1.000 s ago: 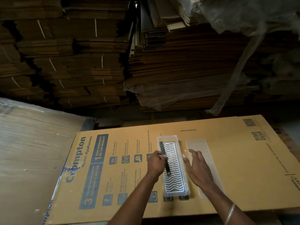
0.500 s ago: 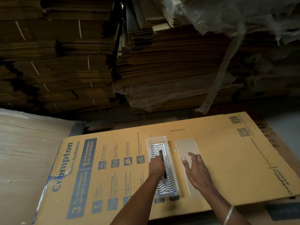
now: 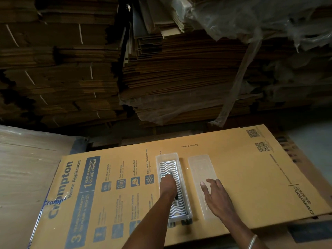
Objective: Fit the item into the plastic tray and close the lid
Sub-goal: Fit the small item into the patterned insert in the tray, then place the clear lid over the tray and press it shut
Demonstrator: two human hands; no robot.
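Note:
A clear plastic tray point(image 3: 166, 157) lies lengthwise on the flattened carton, with a white wavy-patterned insert point(image 3: 178, 174) in its bottom. A thin dark stick-like item point(image 3: 170, 171) lies along the insert. My left hand point(image 3: 168, 185) is inside the tray, fingers closed on that item and covering its middle. The clear lid point(image 3: 199, 164) lies flat just right of the tray. My right hand point(image 3: 216, 196) rests on the lid's near half, fingers spread.
The work surface is a flattened Crompton cardboard carton point(image 3: 251, 177). Plastic-wrapped board point(image 3: 27, 177) lies to the left. Tall stacks of flat cardboard point(image 3: 170, 69) fill the back, with plastic sheeting point(image 3: 251, 18) hanging at the upper right.
My left hand has slid along the tray with the dark item, which now lies deeper on the insert. My right hand has moved from the tray's edge onto the lid. The camera shifted.

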